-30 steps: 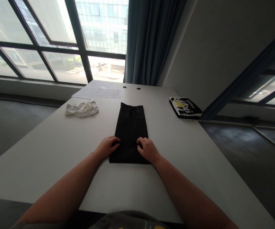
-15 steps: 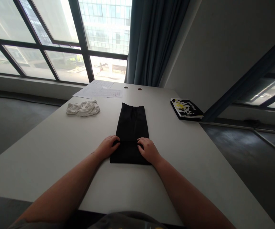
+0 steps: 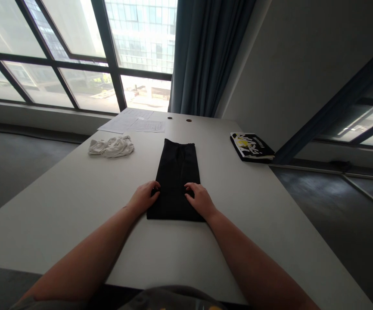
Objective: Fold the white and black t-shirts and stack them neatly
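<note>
A folded black garment (image 3: 177, 172), which looks like a pair of trousers, lies lengthwise on the white table (image 3: 115, 185). My left hand (image 3: 144, 197) rests at its left edge, with thumb and fingers curved and a gap between them. Over on the right edge, my right hand (image 3: 201, 199) has the same bent shape, thumb apart from the fingers. Both hands touch the cloth near its lower half, and neither has a fold pinched between its fingers. The underside of the garment is hidden.
A crumpled white cloth (image 3: 111, 147) lies to the left, with printed papers (image 3: 131, 121) behind it. At the right edge sits a black book (image 3: 252, 147) with a white and yellow cover. Two round holes pierce the table's far end, before a blue curtain (image 3: 202, 60) and windows.
The fold edge across the garment between my hands no longer shows; the cloth there looks flat. My fingers have loosened from it, thumbs now farther from the fingertips.
</note>
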`<act>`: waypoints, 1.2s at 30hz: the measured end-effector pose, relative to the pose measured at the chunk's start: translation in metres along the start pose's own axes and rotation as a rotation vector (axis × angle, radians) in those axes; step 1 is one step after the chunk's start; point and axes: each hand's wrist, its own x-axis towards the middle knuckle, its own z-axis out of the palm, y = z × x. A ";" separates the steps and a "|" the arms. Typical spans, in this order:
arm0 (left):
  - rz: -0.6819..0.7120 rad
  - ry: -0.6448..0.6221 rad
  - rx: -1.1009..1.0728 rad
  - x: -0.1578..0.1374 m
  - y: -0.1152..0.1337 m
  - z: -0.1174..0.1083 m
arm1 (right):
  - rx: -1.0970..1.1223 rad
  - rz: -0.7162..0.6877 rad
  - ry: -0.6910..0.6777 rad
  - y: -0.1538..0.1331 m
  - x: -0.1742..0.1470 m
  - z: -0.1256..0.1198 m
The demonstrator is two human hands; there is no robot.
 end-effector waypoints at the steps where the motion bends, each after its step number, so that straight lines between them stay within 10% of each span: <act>1: -0.001 0.004 0.027 0.000 -0.001 0.000 | -0.072 0.023 -0.001 0.001 0.001 0.000; 15: 0.306 0.036 0.281 -0.030 0.071 0.030 | -0.450 -0.043 0.043 -0.031 -0.025 -0.009; 25: 0.158 -0.112 0.282 -0.030 0.043 0.041 | -0.436 0.156 -0.202 -0.026 -0.084 0.015; 36: 0.161 -0.151 0.224 -0.043 0.011 0.022 | -0.433 0.293 -0.189 0.022 -0.068 -0.011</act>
